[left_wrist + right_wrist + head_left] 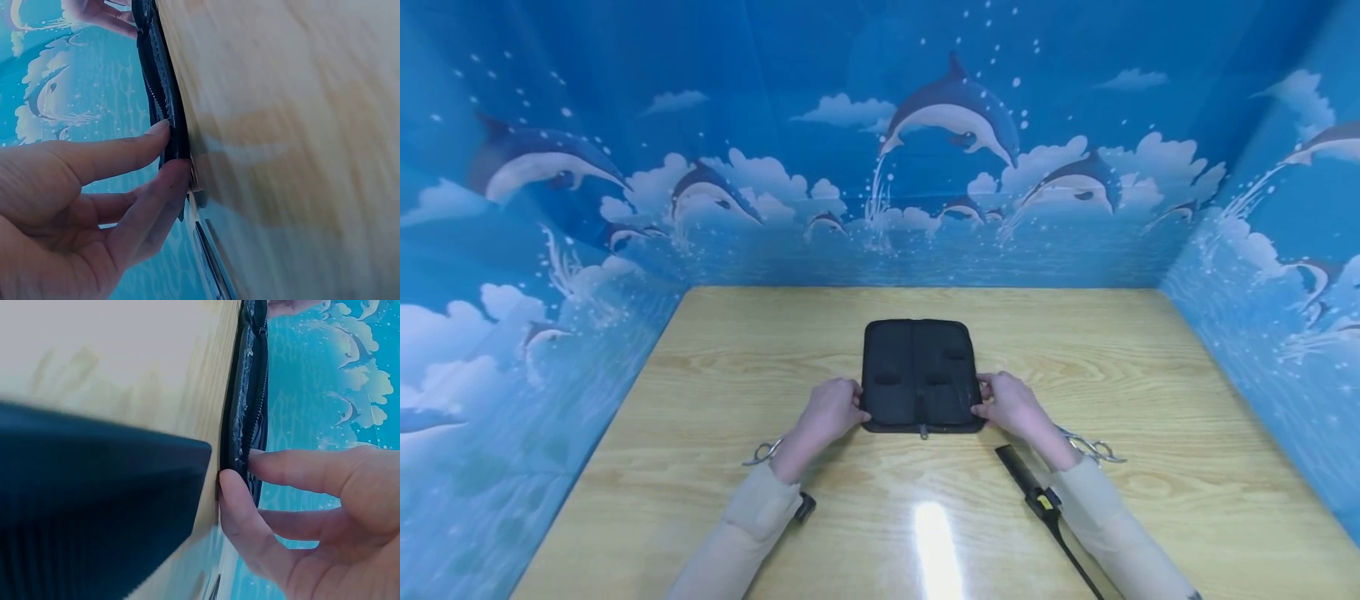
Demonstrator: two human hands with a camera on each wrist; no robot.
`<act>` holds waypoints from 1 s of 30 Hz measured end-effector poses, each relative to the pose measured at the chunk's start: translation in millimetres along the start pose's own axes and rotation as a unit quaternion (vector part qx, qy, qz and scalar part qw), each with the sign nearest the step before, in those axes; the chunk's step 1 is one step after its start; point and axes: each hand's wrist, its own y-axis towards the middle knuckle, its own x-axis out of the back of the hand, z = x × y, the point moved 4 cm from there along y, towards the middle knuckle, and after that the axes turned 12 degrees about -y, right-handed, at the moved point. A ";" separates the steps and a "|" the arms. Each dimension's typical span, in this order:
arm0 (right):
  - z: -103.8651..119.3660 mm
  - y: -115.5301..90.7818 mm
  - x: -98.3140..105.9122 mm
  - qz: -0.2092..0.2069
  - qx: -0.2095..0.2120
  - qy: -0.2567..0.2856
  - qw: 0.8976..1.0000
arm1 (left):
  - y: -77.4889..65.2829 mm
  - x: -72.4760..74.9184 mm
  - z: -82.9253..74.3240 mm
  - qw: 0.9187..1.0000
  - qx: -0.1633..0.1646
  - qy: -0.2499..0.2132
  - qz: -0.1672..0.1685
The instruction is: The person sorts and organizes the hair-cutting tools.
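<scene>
A black zip case (913, 375) lies open and flat on the table, with a centre fold and a zip pull at its near edge. My left hand (833, 407) pinches its lower left edge between thumb and fingers. On the opposite side, my right hand (1011, 404) pinches the lower right edge. Both wrist views show thumb and fingertips on the case's rim, beside the zip teeth. Silver scissors (763, 452) lie partly hidden under the left wrist. Another pair of scissors (1097, 450) shows finger rings beyond the right wrist.
A black comb-like thing (1018, 469) with fine ridges lies by the right forearm; it fills the lower left of the right wrist view. The wooden table (760, 333) meets a blue dolphin-print curtain (880, 242) at the back and sides.
</scene>
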 end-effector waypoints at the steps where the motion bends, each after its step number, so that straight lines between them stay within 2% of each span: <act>1: -0.1 -1.4 0.3 -0.003 0.004 -0.004 1.000 | -0.7 0.1 -0.5 1.000 -0.002 0.003 0.000; 9: 1.2 -10.9 -0.2 -0.020 0.021 -0.053 0.998 | -8.7 -0.4 -2.5 1.000 0.000 -0.006 0.013; 20: 2.2 -21.7 -2.5 -0.020 0.033 -0.074 0.997 | -17.2 -1.7 -1.0 1.000 -0.015 -0.001 0.018; 30: 6.0 -34.0 -6.3 -0.037 0.055 -0.101 0.993 | -25.7 -2.0 -2.2 1.000 0.001 0.002 0.022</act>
